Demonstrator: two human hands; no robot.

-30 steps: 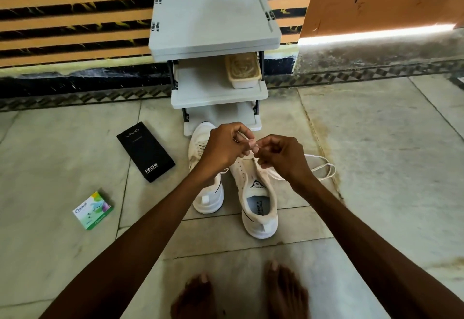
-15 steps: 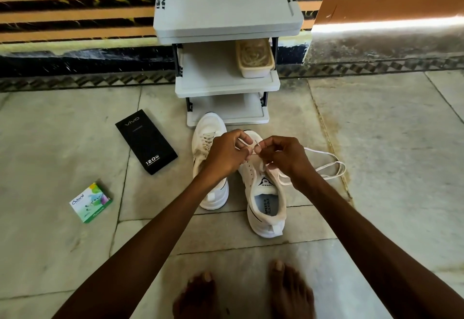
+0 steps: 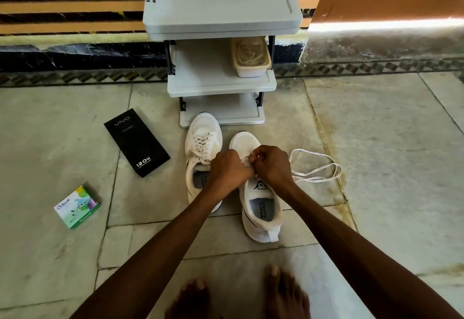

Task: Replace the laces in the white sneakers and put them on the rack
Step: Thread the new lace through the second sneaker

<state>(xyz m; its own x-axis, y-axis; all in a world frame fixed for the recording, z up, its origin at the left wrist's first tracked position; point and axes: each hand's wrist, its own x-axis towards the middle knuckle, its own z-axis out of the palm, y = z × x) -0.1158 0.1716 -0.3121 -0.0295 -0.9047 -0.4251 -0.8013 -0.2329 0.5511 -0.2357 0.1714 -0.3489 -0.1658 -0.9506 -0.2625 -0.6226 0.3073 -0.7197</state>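
Observation:
Two white sneakers stand side by side on the floor in front of a grey rack [image 3: 221, 85]. The left sneaker [image 3: 203, 152] is laced. Over the eyelets of the right sneaker [image 3: 261, 208], my left hand [image 3: 229, 170] and my right hand [image 3: 270, 165] are curled close together, pinching a white lace [image 3: 316, 168]. The rest of that lace trails in loops on the floor to the right of the shoe. My fingers hide the eyelets.
A tub of laces [image 3: 251, 57] sits on the rack's middle shelf. A black phone box [image 3: 136, 141] and a small green carton [image 3: 77, 207] lie on the floor at left. My bare feet [image 3: 238, 296] are at the bottom edge. A wall runs behind the rack.
Both hands have lowered from above the shoes onto the right sneaker's front, still pinching the lace. The camera has moved nearer the rack.

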